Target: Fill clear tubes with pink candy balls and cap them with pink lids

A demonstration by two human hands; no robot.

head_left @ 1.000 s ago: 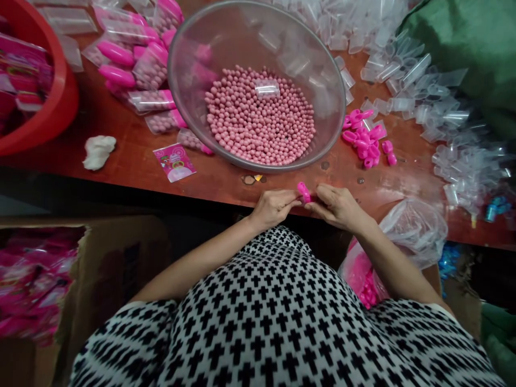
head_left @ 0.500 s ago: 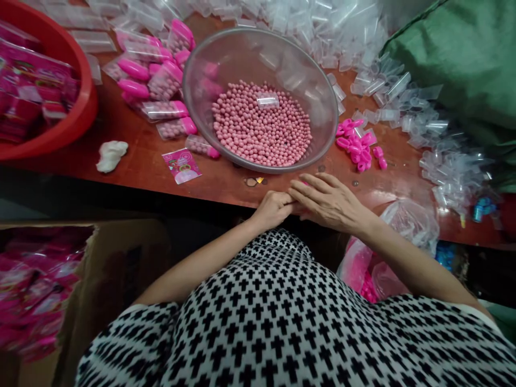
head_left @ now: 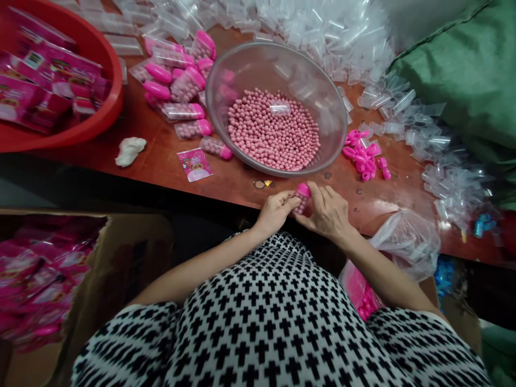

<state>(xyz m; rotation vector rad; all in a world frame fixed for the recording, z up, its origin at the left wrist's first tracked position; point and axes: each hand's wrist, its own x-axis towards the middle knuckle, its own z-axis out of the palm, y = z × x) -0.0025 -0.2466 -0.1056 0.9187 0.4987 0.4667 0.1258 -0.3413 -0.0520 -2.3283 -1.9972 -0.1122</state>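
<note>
At the table's front edge, a small clear bottle (head_left: 301, 200) full of pink beads, with a bright pink cap, is held between my two hands. My left hand (head_left: 274, 213) pinches its side with thumb and fingers. Curled around the other side, my right hand (head_left: 328, 210) has its fingertips by the cap and its thumb near the lower end. Just beyond them stands a translucent bowl (head_left: 220, 121) of loose pink beads (head_left: 274, 134), with one clear empty tube (head_left: 279, 108) lying on top. Loose pink caps (head_left: 363, 156) lie to the right.
Filled pink-capped bottles (head_left: 187, 86) are heaped left of the bowl, near a printed card (head_left: 195, 164) and a white lump (head_left: 130, 151). A red basin (head_left: 115, 107) and a carton (head_left: 133, 258) hold pink packets. Clear tubes (head_left: 322, 37) pile up behind; a plastic bag (head_left: 407, 242) hangs at right.
My right hand was lying flat over my left, covering what they held. Now it has turned and drawn back around the bottle, which shows. The view has shifted slightly left.
</note>
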